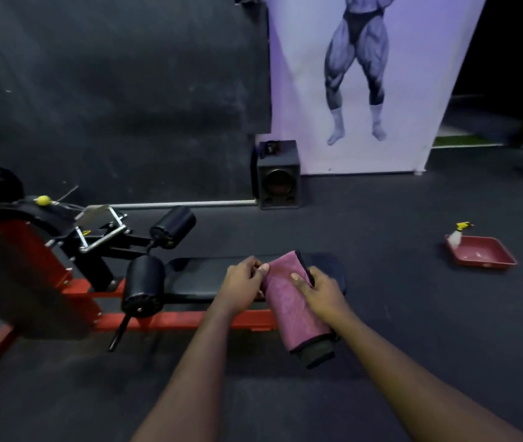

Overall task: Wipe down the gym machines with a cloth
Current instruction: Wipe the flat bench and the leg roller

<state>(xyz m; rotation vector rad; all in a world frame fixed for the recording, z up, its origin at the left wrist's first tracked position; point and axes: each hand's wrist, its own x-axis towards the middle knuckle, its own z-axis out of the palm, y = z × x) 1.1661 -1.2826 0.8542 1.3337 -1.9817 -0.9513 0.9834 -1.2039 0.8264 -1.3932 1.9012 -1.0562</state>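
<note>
Holding one pink dark-edged cloth (288, 301) over the black padded surface (202, 275) of one red-framed gym machine (170, 320), with left hand (242, 285) fingers pinching its nine o'clock edge and right hand (320, 293) fingers clamped on its three o'clock edge, beside two black roller pads (143, 287) at nine o'clock and one red tray (489, 264) at three.

Only the person's arms show: the left forearm (196, 362) comes in from about 6 o'clock and the right forearm (413, 371) from about 5 o'clock, both bare from the frame's edge to the wrist. The left hand (242, 283) and right hand (320, 293) are bare too, with slender fingers and thumbnails cut short and plain.
</note>
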